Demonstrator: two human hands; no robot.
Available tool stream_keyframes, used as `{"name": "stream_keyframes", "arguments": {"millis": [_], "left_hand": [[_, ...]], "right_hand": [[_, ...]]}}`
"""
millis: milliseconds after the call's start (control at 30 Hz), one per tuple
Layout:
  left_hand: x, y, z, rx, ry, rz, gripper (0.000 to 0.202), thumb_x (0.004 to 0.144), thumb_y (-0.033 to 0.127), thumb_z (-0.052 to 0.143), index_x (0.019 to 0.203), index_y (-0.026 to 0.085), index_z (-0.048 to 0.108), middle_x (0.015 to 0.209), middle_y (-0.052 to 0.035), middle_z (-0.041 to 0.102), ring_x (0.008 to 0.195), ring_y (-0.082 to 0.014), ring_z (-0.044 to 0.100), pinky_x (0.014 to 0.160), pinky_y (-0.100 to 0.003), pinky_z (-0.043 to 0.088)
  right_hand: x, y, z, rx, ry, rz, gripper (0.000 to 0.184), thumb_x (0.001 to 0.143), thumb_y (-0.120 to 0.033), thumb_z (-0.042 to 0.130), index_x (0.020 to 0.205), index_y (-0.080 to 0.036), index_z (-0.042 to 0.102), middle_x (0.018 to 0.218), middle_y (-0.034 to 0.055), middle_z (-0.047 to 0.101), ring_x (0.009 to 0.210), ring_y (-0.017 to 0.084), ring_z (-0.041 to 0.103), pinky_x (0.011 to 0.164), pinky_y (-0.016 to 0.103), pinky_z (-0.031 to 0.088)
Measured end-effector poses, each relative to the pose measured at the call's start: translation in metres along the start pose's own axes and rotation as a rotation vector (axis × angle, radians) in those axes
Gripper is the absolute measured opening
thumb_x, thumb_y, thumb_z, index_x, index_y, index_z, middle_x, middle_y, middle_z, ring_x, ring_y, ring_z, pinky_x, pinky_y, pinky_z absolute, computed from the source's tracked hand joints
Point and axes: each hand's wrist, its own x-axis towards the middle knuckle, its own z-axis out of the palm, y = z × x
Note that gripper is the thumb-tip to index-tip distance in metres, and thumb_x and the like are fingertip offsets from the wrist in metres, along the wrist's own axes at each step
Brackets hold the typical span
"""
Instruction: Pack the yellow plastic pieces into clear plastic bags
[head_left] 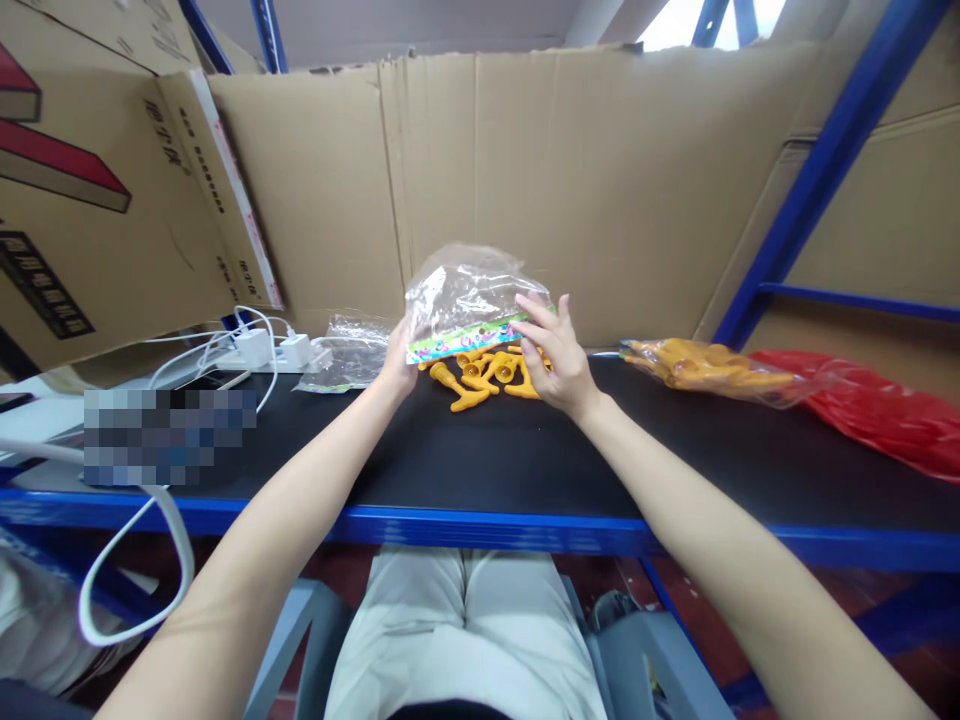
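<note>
A clear plastic bag (pixel 465 295) with a colourful printed strip along its lower edge is held up over the table. My left hand (pixel 401 355) grips the bag's left end, its fingers partly hidden behind the plastic. On the right side, my right hand (pixel 553 355) lies against the bag with its fingers stretched out and spread. Beneath and behind the bag, several yellow plastic pieces (pixel 469 398) with handle-like ends and round cups lie in a loose pile on the black tabletop (pixel 480 460).
Another clear bag (pixel 349 355) lies left of the pile, near a white power strip (pixel 262 352) with cables. To the right are a bag of yellow pieces (pixel 697 368) and a red plastic bag (pixel 870 410). Cardboard (pixel 600 180) walls the back; blue posts (pixel 817 180) frame the shelf.
</note>
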Motion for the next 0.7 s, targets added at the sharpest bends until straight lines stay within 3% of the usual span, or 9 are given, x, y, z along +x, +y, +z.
{"name": "stream_keyframes", "arguments": {"millis": [67, 200, 367, 467, 567, 700], "left_hand": [[-0.002, 0.001, 0.000, -0.155, -0.078, -0.115, 0.054, 0.084, 0.050, 0.041, 0.122, 0.013, 0.048, 0.121, -0.0147, 0.055, 0.113, -0.0286, 0.050, 0.093, -0.043, 0.042], [-0.006, 0.005, -0.002, -0.327, -0.152, -0.224, 0.055, 0.084, 0.055, 0.037, 0.119, 0.015, 0.051, 0.109, -0.0121, 0.062, 0.106, -0.0299, 0.055, 0.087, -0.047, 0.045], [-0.002, 0.009, -0.013, -0.309, -0.111, -0.220, 0.059, 0.084, 0.057, 0.036, 0.126, 0.017, 0.045, 0.112, -0.0124, 0.061, 0.108, -0.0288, 0.054, 0.091, -0.047, 0.042], [0.000, 0.010, -0.014, -0.243, -0.111, -0.239, 0.049, 0.087, 0.041, 0.042, 0.132, 0.022, 0.037, 0.117, -0.0090, 0.059, 0.110, -0.0252, 0.053, 0.094, -0.047, 0.039], [-0.001, 0.012, -0.008, -0.199, -0.135, -0.223, 0.050, 0.087, 0.020, 0.044, 0.135, 0.026, 0.031, 0.122, -0.0055, 0.057, 0.112, -0.0222, 0.052, 0.097, -0.047, 0.037], [-0.004, 0.019, -0.002, -0.171, -0.193, -0.187, 0.050, 0.087, 0.014, 0.042, 0.134, 0.030, 0.034, 0.126, -0.0024, 0.054, 0.113, -0.0207, 0.052, 0.098, -0.046, 0.036]], "right_hand": [[-0.001, 0.000, 0.001, 0.055, -0.049, -0.013, 0.023, 0.087, -0.025, 0.043, 0.103, -0.023, 0.060, 0.123, 0.0036, 0.055, 0.116, 0.020, 0.050, 0.108, 0.052, 0.020], [-0.006, 0.004, 0.003, 0.150, -0.124, -0.002, 0.018, 0.083, -0.028, 0.049, 0.088, -0.021, 0.066, 0.101, 0.0040, 0.067, 0.099, 0.019, 0.061, 0.105, 0.047, 0.033], [-0.007, 0.008, 0.002, 0.218, -0.084, 0.102, 0.019, 0.081, -0.030, 0.052, 0.074, -0.022, 0.068, 0.084, 0.0011, 0.070, 0.081, 0.016, 0.066, 0.098, 0.042, 0.042], [-0.005, 0.005, 0.000, 0.318, -0.036, 0.187, 0.024, 0.079, -0.034, 0.053, 0.066, -0.021, 0.068, 0.073, 0.0009, 0.070, 0.075, 0.016, 0.066, 0.096, 0.041, 0.042], [-0.002, 0.004, 0.002, 0.454, 0.074, 0.397, 0.039, 0.082, -0.042, 0.047, 0.055, -0.020, 0.065, 0.063, 0.0016, 0.067, 0.072, 0.017, 0.066, 0.097, 0.042, 0.039], [0.000, 0.019, 0.007, 0.626, 0.373, 0.705, 0.048, 0.083, -0.052, 0.040, 0.050, -0.020, 0.055, 0.058, 0.0026, 0.062, 0.068, 0.016, 0.065, 0.080, 0.038, 0.048]]}}
